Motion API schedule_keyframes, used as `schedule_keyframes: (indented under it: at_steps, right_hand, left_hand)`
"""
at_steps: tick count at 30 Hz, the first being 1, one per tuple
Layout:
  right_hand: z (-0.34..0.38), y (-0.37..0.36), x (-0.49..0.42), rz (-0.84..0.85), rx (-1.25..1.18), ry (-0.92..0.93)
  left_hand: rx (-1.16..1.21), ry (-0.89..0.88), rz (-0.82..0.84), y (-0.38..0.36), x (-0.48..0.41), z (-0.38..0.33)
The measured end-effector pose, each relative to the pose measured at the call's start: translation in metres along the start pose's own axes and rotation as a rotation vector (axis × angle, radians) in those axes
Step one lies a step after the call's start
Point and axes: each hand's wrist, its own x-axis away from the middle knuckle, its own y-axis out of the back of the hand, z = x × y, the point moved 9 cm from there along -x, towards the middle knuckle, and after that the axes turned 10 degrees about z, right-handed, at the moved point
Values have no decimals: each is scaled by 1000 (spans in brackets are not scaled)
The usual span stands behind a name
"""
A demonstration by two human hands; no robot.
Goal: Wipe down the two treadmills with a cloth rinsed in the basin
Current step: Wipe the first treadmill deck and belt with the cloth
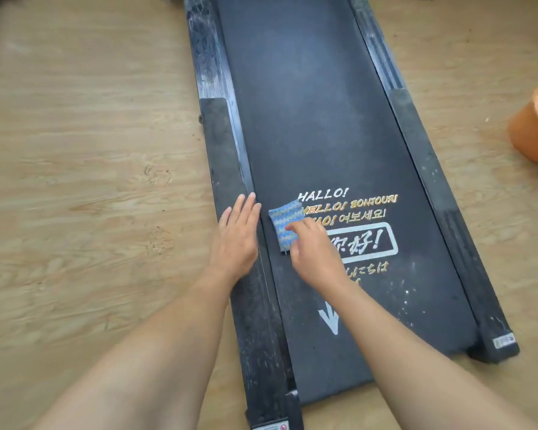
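Note:
A black treadmill [308, 103] lies flat on the wooden floor, its belt printed with white and yellow greetings. A small folded blue striped cloth [284, 223] rests on the belt near the left side rail. My right hand [312, 251] is on the cloth's lower right part, fingers bent over it and pinching its edge. My left hand [238, 235] lies flat with straight fingers on the left side rail [227, 156], just left of the cloth. White specks dot the belt at lower right.
An orange basin [536, 128] stands on the floor at the right edge, only partly in view. Light wooden floor [90, 150] spreads on both sides of the treadmill. The second treadmill is out of view.

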Motion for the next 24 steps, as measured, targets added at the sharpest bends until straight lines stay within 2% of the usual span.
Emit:
schedule_keyframes:
  at_steps: [4, 8, 11, 16, 21, 24]
  right_hand:
    - [11, -13, -24, -81, 174, 131]
    - [1, -48, -70, -24, 257, 103]
    - [-5, -65, -65, -84, 269, 68]
    - [-1, -99, 4, -19, 212, 59]
    - [-28, -141, 131, 157, 249, 53]
    - [-29, -151, 143, 168, 241, 55]
  left_hand:
    - [-41, -97, -93, 14, -42, 14]
    - [-94, -91, -156, 6, -50, 25]
    - [-134, -89, -155, 5, -51, 22]
    - [-200, -49, -140, 7, -49, 16]
    - [-265, -30, 6, 4, -58, 3]
    - [-273, -40, 8, 5, -56, 6]
